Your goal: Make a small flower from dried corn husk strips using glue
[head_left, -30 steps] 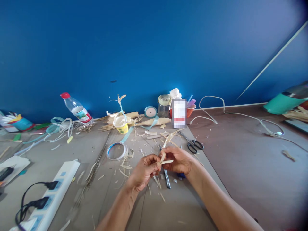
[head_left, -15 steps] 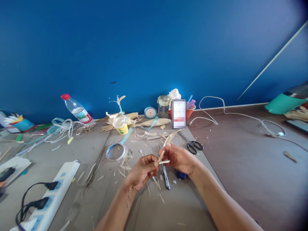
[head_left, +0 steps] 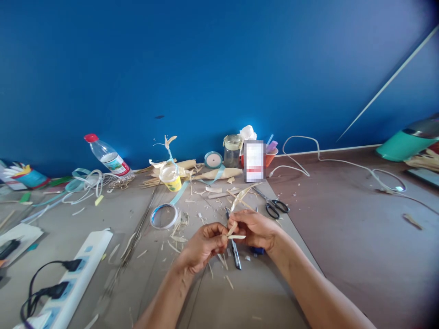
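Observation:
My left hand point(head_left: 203, 244) and my right hand point(head_left: 255, 228) meet over the middle of the table, both closed in a pinch on a thin pale strip of dried husk point(head_left: 236, 232). The strip's long end sticks up and away from my right fingers. Under my hands lie a dark pen-like tool point(head_left: 234, 251), a small blue object point(head_left: 257, 250) and several loose husk scraps. Black-handled scissors point(head_left: 274, 208) lie just beyond my right hand.
A tape ring point(head_left: 164, 215) lies left of my hands. A white power strip point(head_left: 73, 274) with black plugs sits at the lower left. Along the blue wall stand a water bottle point(head_left: 108, 156), a yellow cup point(head_left: 171, 177), a ribbon spool point(head_left: 213, 159), a jar point(head_left: 232, 151) and white cables point(head_left: 318, 157).
My hands have stayed together on the husk strip, shifting only slightly as the fingers work it. Nothing else on the table has moved.

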### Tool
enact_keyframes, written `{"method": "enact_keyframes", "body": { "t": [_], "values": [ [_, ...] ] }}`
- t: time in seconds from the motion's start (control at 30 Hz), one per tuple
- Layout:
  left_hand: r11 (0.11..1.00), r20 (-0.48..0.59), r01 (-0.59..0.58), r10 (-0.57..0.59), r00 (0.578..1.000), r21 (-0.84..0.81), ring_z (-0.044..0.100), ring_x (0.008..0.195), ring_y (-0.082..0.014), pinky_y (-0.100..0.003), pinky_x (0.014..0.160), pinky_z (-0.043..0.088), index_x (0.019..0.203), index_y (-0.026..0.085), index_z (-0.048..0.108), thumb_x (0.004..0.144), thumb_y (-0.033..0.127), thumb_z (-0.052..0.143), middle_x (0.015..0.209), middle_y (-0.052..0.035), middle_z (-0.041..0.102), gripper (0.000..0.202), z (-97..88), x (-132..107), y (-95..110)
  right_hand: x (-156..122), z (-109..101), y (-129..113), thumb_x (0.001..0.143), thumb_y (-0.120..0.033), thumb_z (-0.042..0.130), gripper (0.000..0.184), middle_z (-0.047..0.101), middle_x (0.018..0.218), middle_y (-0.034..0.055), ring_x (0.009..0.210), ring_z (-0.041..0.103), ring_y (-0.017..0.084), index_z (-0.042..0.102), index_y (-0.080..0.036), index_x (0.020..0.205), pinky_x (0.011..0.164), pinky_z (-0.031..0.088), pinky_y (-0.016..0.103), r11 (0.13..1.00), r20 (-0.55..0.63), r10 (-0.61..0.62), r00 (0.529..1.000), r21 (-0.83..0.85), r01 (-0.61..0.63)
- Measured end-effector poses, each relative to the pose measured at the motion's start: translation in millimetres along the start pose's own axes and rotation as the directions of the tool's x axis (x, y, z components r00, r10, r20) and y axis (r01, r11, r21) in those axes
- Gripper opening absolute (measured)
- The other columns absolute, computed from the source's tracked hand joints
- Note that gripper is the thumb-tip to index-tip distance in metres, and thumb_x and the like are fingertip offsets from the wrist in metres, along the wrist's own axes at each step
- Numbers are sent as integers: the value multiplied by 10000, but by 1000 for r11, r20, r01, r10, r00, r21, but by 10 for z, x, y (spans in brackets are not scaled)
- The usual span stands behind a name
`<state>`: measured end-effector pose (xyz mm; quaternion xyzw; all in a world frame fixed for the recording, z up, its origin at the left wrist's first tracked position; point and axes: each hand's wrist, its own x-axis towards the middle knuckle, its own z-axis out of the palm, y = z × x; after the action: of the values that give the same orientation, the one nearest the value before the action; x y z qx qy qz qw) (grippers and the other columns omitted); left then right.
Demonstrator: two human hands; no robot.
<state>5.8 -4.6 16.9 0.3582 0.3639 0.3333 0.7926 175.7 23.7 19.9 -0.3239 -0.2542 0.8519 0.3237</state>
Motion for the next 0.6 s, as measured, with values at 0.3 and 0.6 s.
{"method": "enact_keyframes", "body": {
  "t": [0.3, 0.6],
  "values": [
    [1000, -25, 12, -12, 1000, 3, 340, 440, -35, -199, 468, 210, 644, 131, 554, 578, 320, 758, 516, 41, 461, 286, -62, 32, -2, -151, 19, -74, 653, -431, 689, 311, 574, 674, 7, 623, 475, 109, 651, -148, 775, 581, 342, 231, 918, -88, -233, 968, -348, 190],
    [999, -23, 33, -33, 999, -1, 337, 442, -33, -194, 469, 242, 637, 133, 568, 529, 295, 787, 498, 55, 446, 293, 7, 10, 26, -89, 92, 4, 594, -359, 730, 253, 541, 526, -24, 512, 421, 72, 616, -134, 594, 516, 287, 214, 939, -41, -82, 996, -338, 63]
  ]
}}
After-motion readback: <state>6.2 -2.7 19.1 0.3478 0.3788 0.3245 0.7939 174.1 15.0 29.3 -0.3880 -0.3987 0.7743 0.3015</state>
